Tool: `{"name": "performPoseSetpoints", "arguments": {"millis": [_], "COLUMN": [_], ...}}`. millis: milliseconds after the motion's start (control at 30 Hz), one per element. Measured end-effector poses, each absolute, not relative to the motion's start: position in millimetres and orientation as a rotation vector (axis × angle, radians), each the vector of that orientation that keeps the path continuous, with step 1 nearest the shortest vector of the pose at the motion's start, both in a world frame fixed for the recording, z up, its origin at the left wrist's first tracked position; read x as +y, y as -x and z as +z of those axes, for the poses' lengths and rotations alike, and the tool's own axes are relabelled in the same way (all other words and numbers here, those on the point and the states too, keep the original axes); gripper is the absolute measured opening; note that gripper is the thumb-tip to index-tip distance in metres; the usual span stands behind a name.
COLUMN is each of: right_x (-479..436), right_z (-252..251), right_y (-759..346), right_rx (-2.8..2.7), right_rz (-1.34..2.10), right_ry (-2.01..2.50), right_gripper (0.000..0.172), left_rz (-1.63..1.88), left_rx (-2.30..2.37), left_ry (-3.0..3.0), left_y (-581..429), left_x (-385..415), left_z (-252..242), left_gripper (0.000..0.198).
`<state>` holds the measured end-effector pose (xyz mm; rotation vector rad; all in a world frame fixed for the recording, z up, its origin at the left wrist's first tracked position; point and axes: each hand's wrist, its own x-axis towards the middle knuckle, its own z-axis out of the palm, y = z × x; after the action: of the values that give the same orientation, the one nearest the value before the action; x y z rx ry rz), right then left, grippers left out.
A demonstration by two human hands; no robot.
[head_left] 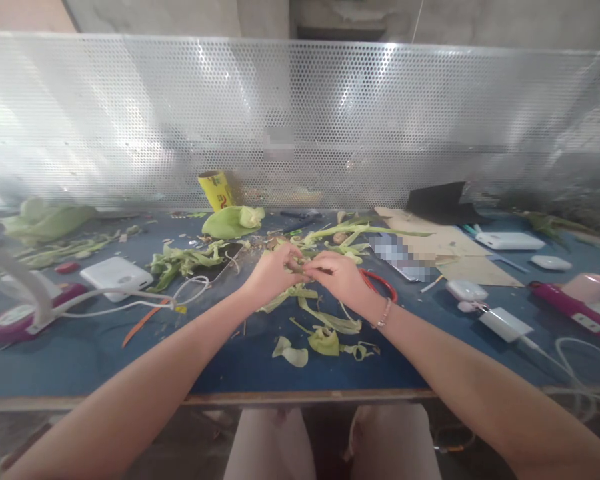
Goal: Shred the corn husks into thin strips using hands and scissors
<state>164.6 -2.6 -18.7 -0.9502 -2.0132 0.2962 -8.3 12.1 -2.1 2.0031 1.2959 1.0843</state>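
Observation:
Over the middle of the blue table, my left hand [274, 275] and my right hand [337, 275] meet at the fingertips. Both are closed in a pinch, and the small thing between them is too hidden to name. Pale green leaf strips [330, 313] and a curled leaf piece [324, 340] lie just below my hands. Behind them rests a long green stalk [360, 229] with more wilted leaves. To the left are a heap of torn leaves [187, 260] and a larger folded green leaf [227, 223]. A red ring-shaped item [387, 287] lies partly behind my right wrist.
A perforated metal screen [300, 100] closes off the back. Before it stands a yellow tube [217, 190]. Left are a white box-shaped device [116, 278] and cable; right are a phone [397, 257], cardboard [485, 270], an earbud case [466, 291] and a white charger [505, 325].

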Motion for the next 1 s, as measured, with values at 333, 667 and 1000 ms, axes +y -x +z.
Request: {"name": "performPoseSetpoints", "arguments": {"millis": [333,667,1000], "right_x": [15.4,19.6,11.2], "right_z": [-22.9,-27.0,-24.7], "right_y": [-194.6,-192.2,-176.6], "right_rx": [-1.794,-1.845,-1.639], "right_rz": [0.278,0.2,0.341], "right_ry": [1.008,0.971,0.885], "right_gripper": [0.013,0.01,0.019], "left_rz": [0.59,0.093,0.665], "left_rx": [1.149,0.967,0.927], "left_ry": [-2.301,-2.557,-2.349], "left_y": [57.6,29.3,17.2], "left_x": [46.9,23.9,20.8], "left_z": [9.0,2.0,-5.7], "left_gripper": [0.023,0.022,0.019]}}
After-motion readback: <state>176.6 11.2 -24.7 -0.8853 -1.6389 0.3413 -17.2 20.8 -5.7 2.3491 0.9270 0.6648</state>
